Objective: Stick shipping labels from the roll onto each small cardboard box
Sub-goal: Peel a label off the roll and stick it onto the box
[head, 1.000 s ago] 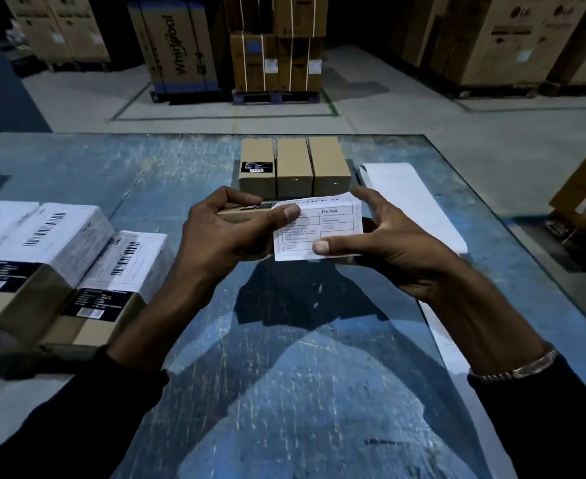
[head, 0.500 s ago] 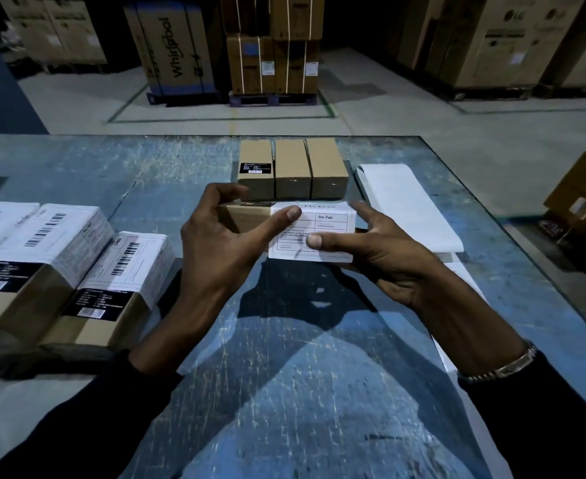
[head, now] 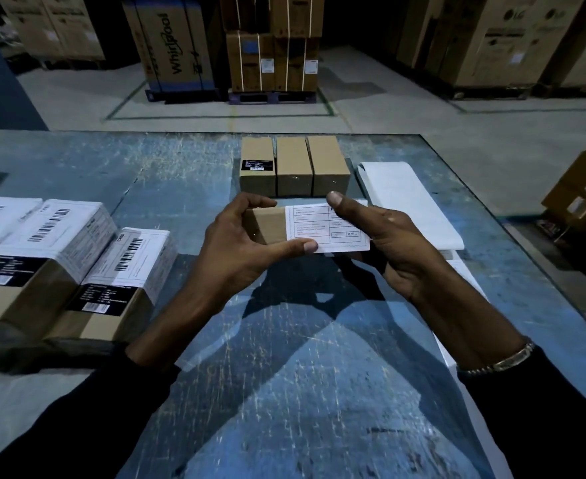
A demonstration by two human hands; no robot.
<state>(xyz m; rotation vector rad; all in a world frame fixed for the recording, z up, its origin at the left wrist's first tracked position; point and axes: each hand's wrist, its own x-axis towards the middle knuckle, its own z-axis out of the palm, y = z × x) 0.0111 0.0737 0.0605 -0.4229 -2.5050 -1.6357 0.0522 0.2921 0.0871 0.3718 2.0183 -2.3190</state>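
Note:
I hold a small cardboard box (head: 265,224) above the blue table (head: 284,375). My left hand (head: 239,250) grips its left end, thumb along the lower edge. A white shipping label (head: 322,228) lies on the box's facing side. My right hand (head: 388,243) holds the right end, thumb pressing the label's top edge. Three small bare boxes (head: 293,165) stand in a row behind. The white label strip (head: 405,202) lies flat to the right. Labelled boxes (head: 87,261) sit at the left.
The table's right edge (head: 512,233) runs diagonally close to my right arm. Large appliance cartons (head: 174,46) and strapped boxes on pallets (head: 272,60) stand on the warehouse floor beyond. More cartons (head: 582,188) sit low at the right.
The box has turned so its broad side with the label faces me. My right thumb moved from the label's lower edge to its top; my left thumb now lies under the box.

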